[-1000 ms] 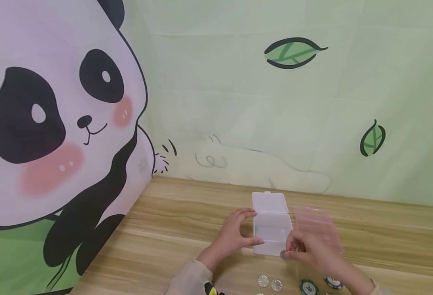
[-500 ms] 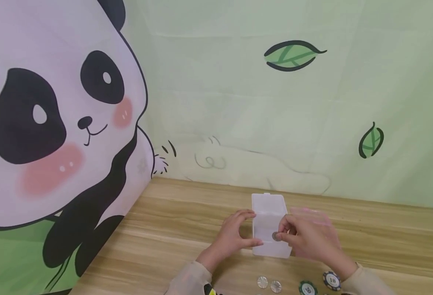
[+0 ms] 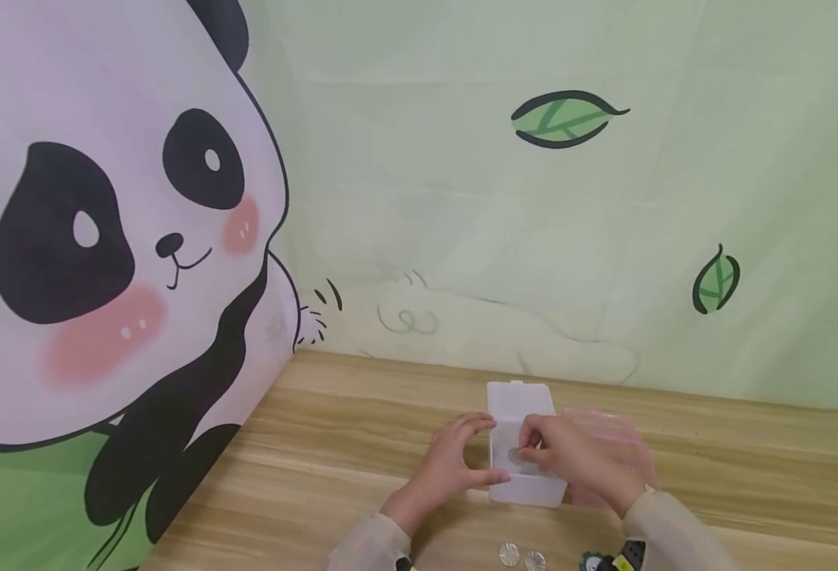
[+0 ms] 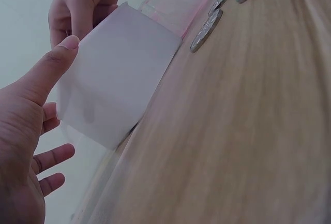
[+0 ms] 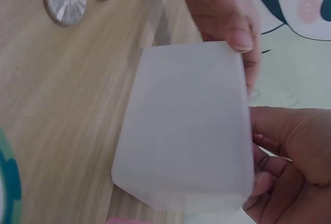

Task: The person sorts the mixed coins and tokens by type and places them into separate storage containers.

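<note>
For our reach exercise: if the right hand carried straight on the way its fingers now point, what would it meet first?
Most likely the left hand, just across the clear plastic box that the right hand reaches over; depth is uncertain.

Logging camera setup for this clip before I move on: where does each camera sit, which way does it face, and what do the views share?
Head: worn on the head, facing forward and down at the wooden table; shows both forearms, the left hand and the right hand at the clear box.
Left wrist: at the left wrist, looking along the left hand to the clear box; the right hand is beyond.
Right wrist: at the right wrist, looking over the right hand at the clear box.
Shared: box, both hands, silver coins.
</note>
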`<state>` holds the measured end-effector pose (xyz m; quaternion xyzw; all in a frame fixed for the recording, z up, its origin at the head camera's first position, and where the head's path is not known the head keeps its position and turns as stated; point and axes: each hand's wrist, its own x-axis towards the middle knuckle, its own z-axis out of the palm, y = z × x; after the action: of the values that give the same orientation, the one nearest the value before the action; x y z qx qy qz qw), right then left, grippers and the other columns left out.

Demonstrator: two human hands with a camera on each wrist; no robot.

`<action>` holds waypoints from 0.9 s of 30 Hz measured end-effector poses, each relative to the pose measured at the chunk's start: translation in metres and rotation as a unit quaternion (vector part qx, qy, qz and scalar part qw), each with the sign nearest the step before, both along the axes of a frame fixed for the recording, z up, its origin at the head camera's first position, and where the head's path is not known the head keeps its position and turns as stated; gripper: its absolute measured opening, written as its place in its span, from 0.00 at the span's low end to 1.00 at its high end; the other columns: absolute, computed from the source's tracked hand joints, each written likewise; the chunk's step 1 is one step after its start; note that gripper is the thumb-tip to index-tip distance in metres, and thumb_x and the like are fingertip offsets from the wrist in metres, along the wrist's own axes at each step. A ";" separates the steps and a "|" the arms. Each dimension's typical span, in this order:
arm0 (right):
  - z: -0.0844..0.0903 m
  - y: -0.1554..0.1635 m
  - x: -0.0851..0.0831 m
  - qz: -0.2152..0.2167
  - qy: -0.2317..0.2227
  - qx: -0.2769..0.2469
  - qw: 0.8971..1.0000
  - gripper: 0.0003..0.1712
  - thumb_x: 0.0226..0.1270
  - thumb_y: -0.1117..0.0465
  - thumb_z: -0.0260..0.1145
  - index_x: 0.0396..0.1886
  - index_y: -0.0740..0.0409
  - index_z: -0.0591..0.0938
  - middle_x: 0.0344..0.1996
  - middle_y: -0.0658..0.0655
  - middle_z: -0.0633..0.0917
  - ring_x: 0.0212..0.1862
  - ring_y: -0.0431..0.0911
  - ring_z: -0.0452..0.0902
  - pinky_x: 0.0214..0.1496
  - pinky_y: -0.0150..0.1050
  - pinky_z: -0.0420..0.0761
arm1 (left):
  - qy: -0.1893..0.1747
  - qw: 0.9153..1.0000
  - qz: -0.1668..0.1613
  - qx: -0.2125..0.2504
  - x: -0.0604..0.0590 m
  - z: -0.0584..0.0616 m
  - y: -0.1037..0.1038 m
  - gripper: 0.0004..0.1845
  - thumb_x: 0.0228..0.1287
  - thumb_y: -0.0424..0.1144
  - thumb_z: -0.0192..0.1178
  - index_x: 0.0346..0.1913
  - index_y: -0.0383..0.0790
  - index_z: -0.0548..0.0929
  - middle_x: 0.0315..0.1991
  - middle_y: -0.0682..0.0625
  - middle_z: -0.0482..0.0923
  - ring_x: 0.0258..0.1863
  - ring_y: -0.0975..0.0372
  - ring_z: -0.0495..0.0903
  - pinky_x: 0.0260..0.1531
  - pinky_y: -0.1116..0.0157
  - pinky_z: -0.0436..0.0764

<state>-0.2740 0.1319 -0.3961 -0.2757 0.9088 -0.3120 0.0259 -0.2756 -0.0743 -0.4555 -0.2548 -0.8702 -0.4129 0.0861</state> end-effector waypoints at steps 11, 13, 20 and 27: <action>-0.008 -0.012 -0.009 0.011 0.006 0.080 0.997 0.11 0.55 0.66 0.71 0.21 0.55 0.75 0.17 0.45 0.75 0.20 0.35 0.66 0.22 0.27 0.66 | 0.018 1.000 0.001 -0.008 0.001 -0.004 0.002 0.37 0.45 0.51 0.75 0.60 0.44 0.75 0.64 0.52 0.73 0.63 0.56 0.72 0.64 0.47 0.66; -0.010 -0.013 -0.009 0.018 0.012 0.086 0.996 0.11 0.54 0.67 0.70 0.21 0.55 0.75 0.16 0.44 0.74 0.20 0.34 0.64 0.22 0.26 0.65 | 0.017 1.000 -0.001 -0.006 0.001 -0.005 0.002 0.37 0.45 0.51 0.75 0.60 0.44 0.75 0.64 0.52 0.72 0.63 0.57 0.72 0.64 0.48 0.66; -0.010 -0.017 -0.012 0.050 0.047 0.125 0.990 0.11 0.54 0.69 0.70 0.19 0.57 0.76 0.16 0.44 0.73 0.22 0.34 0.63 0.25 0.27 0.65 | 0.029 1.000 -0.003 -0.003 0.001 -0.002 0.001 0.37 0.45 0.50 0.75 0.60 0.43 0.75 0.64 0.51 0.73 0.61 0.57 0.73 0.63 0.49 0.68; -0.010 -0.021 -0.015 0.043 0.048 0.154 0.986 0.12 0.53 0.69 0.71 0.19 0.56 0.76 0.17 0.46 0.74 0.23 0.36 0.64 0.26 0.29 0.66 | 0.028 1.000 -0.006 0.004 0.002 -0.001 0.000 0.37 0.45 0.49 0.75 0.60 0.42 0.74 0.63 0.50 0.73 0.61 0.57 0.73 0.63 0.51 0.68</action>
<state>-0.2887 0.1113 -0.4056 -0.3223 0.9333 -0.1537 0.0380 -0.2740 -0.0743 -0.4560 -0.2715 -0.8639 -0.4098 0.1094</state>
